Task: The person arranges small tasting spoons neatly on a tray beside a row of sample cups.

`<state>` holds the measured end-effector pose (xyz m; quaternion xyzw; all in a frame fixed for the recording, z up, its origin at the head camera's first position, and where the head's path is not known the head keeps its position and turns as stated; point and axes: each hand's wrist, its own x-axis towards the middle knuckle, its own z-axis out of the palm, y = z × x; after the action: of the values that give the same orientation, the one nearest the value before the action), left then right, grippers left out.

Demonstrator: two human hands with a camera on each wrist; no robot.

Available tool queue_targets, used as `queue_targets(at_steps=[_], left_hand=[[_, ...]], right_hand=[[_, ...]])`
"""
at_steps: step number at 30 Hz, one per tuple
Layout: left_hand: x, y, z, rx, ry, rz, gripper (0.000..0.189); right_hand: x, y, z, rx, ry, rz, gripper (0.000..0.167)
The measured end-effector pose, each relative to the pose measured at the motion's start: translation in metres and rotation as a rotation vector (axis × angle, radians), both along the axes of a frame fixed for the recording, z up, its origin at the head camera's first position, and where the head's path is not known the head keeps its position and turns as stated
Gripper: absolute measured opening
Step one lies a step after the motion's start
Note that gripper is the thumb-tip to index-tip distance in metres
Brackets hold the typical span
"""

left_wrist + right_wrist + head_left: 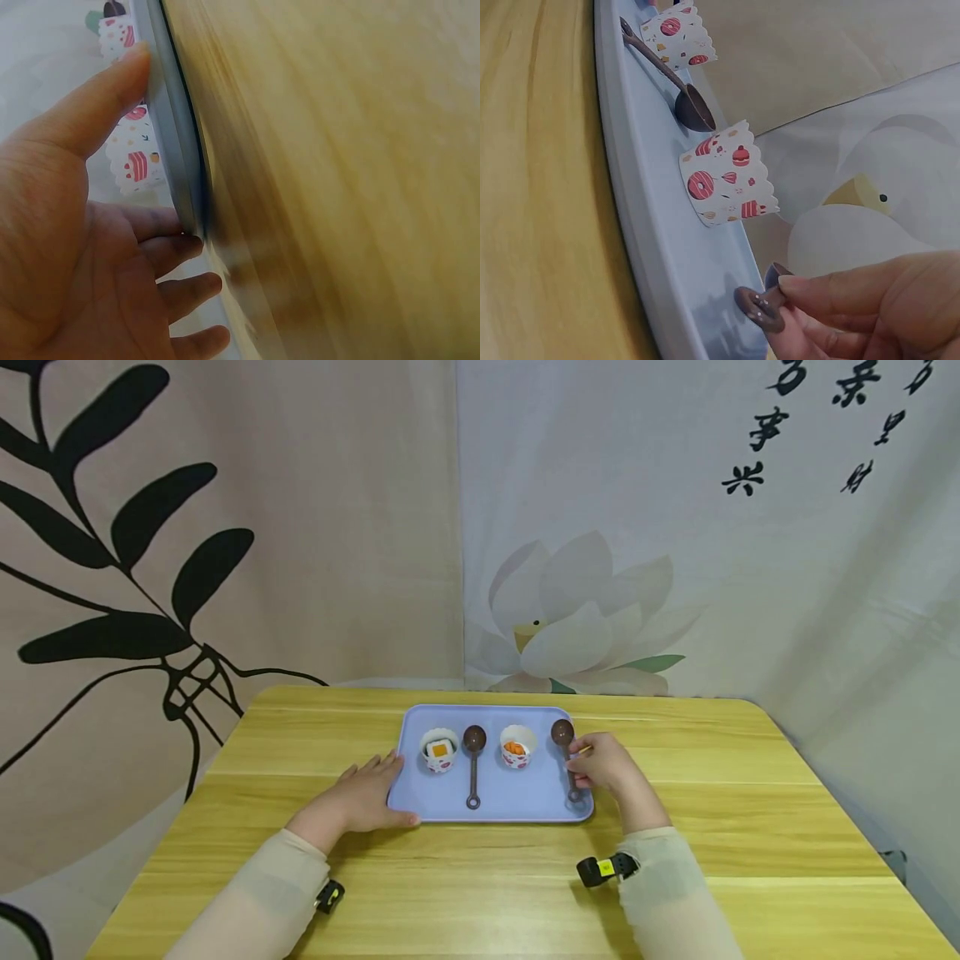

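Observation:
A light blue tray (517,797) holds two brown spoons and two paper cups with red printed pictures. My right hand (600,764) pinches the handle of the right spoon (562,732) between thumb and fingers; its handle end faces the camera in the right wrist view. At the tray's left front corner, my left hand (363,793) touches the rim, thumb along the front edge and fingers spread at the left side. The other spoon (474,740) lies between the cups. A white piece with an orange square (439,750) fills the left cup (438,765); orange pieces (514,747) sit in the right cup (517,762).
The tray lies toward the back of a wooden table (480,893). Behind it hangs a curtain (360,527) with printed dark leaves, a pale flower and black characters. A small black device sits on each sleeve cuff.

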<state>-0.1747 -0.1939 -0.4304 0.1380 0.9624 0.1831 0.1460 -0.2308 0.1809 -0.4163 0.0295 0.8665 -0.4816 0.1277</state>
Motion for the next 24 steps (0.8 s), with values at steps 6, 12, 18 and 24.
queue_targets(at_steps=[6, 12, 18, 24], left_hand=[[-0.001, 0.0, 0.0, 0.007, -0.005, -0.001, 0.11], [-0.002, 0.0, 0.0, 0.004, -0.01, 0.001, 0.111], [-0.002, 0.0, -0.002, -0.003, -0.015, 0.009, 0.111], [-0.002, 0.001, -0.001, 0.0, -0.011, 0.006, 0.112]], right_hand=[[-0.001, -0.006, -0.002, 0.015, -0.02, 0.004, 0.026], [-0.002, -0.01, -0.004, 0.024, -0.034, -0.004, 0.025], [-0.004, -0.011, -0.007, 0.007, -0.05, 0.007, 0.023], [-0.005, -0.012, -0.01, -0.004, -0.057, 0.024, 0.021]])
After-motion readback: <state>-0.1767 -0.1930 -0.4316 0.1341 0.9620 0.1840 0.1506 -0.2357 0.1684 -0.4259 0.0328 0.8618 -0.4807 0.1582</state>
